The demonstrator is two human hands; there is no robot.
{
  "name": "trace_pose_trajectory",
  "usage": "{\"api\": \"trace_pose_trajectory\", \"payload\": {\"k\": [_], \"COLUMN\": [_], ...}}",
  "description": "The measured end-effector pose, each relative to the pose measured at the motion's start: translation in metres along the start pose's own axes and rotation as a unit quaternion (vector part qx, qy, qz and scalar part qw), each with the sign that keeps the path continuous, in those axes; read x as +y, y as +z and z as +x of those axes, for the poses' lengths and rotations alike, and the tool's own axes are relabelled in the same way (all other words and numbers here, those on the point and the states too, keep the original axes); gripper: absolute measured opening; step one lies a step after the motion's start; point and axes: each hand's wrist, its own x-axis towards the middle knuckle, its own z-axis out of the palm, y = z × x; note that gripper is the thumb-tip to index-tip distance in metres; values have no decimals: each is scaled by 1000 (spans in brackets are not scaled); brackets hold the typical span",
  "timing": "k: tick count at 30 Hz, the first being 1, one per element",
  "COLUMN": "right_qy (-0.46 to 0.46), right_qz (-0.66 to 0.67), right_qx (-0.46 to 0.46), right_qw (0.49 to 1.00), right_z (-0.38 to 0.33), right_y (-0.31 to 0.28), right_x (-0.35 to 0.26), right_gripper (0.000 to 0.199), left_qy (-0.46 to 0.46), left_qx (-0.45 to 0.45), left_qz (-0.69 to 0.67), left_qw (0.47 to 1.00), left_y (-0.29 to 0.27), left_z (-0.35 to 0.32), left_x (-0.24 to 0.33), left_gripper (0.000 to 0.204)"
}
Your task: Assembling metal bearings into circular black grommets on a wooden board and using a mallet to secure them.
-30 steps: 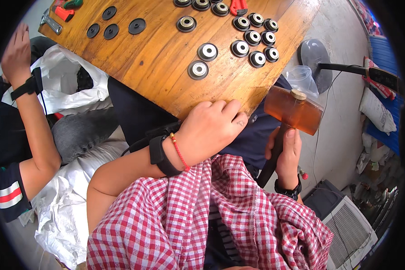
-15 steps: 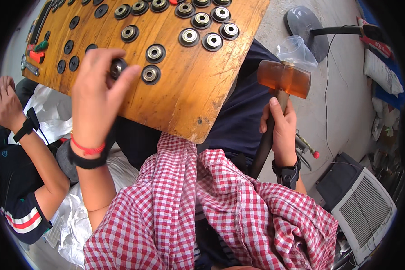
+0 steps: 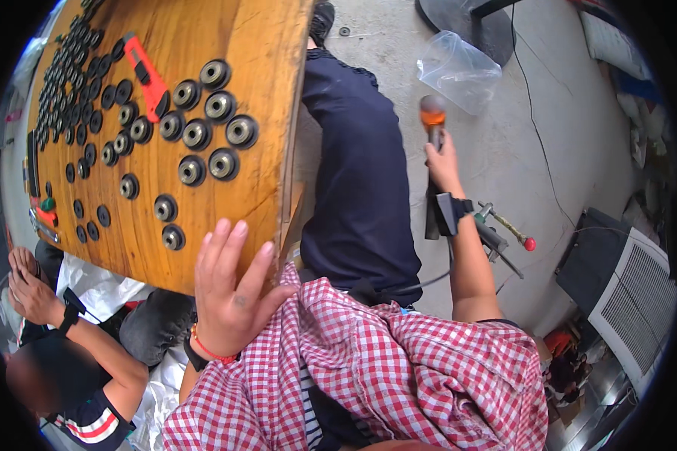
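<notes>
My left hand (image 3: 237, 293) lies at the near corner of the wooden tabletop (image 3: 256, 199). Its fingers are stretched out, and nothing shows in them. Off to the right, past the table's side, my right hand (image 3: 444, 164) is closed around the handle of a mallet. The translucent orange mallet head (image 3: 432, 113) points away from me and is seen end-on, slightly blurred. Closest to my left hand stands a black roller with a metal bearing centre (image 3: 173, 237). Several more such rollers (image 3: 196, 134) are grouped farther up the table.
Among the rollers lies a red utility knife (image 3: 147, 75). Many small black discs (image 3: 71, 83) cover the far left. A co-worker's hands (image 3: 34, 293) are beside the table at left. On the floor are a clear plastic bag (image 3: 459, 71) and a metal stand with a red knob (image 3: 504, 239).
My left hand has drawn back to the near table edge, and the roller it held is out of it. The mallet has swung from sideways to end-on. The view has shifted rightward.
</notes>
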Motion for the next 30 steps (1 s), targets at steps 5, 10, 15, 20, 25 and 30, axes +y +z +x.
{"api": "trace_pose_trajectory", "payload": {"k": [5,10,15,20,25,30], "right_qy": [25,156,-153,-47,-53,-89], "right_qz": [-221,-254,-321,-410,-356,-109], "right_qx": [16,133,330,184,154,302], "right_qw": [975,945,874,892,920,943], "right_z": [-2,-3,34,106,92,41], "right_y": [17,12,1,-46,-66,-27], "right_x": [51,79,45,48,45,21], "right_gripper": [65,61,48,30,26,29], "left_qy": [-65,0,27,54,55,46], "left_qx": [-85,-145,-125,-108,-106,-88], "left_qz": [-6,61,49,48,42,55], "left_qw": [994,988,991,992,992,994], "left_y": [-6,0,2,20,-8,-24], "left_z": [-6,-14,-31,-30,-35,-57], "left_x": [25,31,40,50,64,36], "left_gripper": [77,104,106,107,105,99]}}
